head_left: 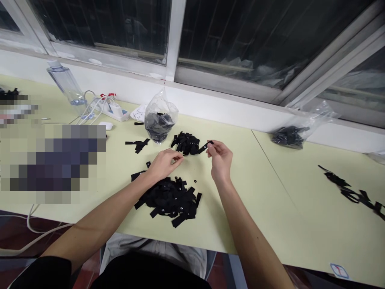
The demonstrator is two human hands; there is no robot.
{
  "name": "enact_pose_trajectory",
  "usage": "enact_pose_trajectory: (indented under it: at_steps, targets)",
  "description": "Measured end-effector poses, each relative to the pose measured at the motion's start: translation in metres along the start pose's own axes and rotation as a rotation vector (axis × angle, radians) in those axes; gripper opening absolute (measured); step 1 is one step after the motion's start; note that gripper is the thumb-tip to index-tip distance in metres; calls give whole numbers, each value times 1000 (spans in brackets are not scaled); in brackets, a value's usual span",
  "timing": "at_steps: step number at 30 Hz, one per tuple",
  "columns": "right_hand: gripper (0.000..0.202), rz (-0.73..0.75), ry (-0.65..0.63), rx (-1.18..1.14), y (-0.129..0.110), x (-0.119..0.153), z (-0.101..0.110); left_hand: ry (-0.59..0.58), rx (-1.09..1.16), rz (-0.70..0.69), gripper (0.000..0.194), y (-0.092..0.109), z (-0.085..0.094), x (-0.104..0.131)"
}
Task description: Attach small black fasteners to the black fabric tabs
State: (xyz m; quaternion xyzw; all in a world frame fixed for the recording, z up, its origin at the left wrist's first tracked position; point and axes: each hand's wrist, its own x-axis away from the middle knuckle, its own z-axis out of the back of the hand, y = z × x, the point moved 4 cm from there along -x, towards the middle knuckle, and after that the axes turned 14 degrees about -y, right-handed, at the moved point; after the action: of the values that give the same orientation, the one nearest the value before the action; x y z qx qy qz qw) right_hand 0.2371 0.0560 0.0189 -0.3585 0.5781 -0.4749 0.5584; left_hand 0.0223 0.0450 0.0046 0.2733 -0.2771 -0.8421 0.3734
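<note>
Between the thumb and fingers of my right hand (221,160) is a short black fabric strip (204,147) with a small white mark. The strip slants beside a heap of black strips (186,143). My left hand (165,163) has its thumb and fingertips drawn together, and whatever may be pinched there is too small to make out. It hovers above the back of a larger pile of black strips (171,200), some bearing white letters. Two tiny black rings (195,181) lie on the table between the hands and this pile.
A clear plastic bag (161,116) of black pieces stands behind the heaps, with loose strips (137,144) to its left. Farther left are a water bottle (67,86) and a power strip (112,109) with cables. Another bag (290,135) and black straps (351,190) lie right.
</note>
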Motion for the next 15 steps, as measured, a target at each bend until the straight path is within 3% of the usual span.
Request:
enact_pose_trajectory:
  at_steps: [3,9,15]
  targets:
    - [22,-65,-26,116,5,-22,15,42,-21,-1,15,-1,3,0]
    - [16,-241,-266,367,33,-66,16,98,-36,-11,16,2,8,0]
    - [27,-138,-211,724,39,-81,15,158,-40,26,17,0,17,1]
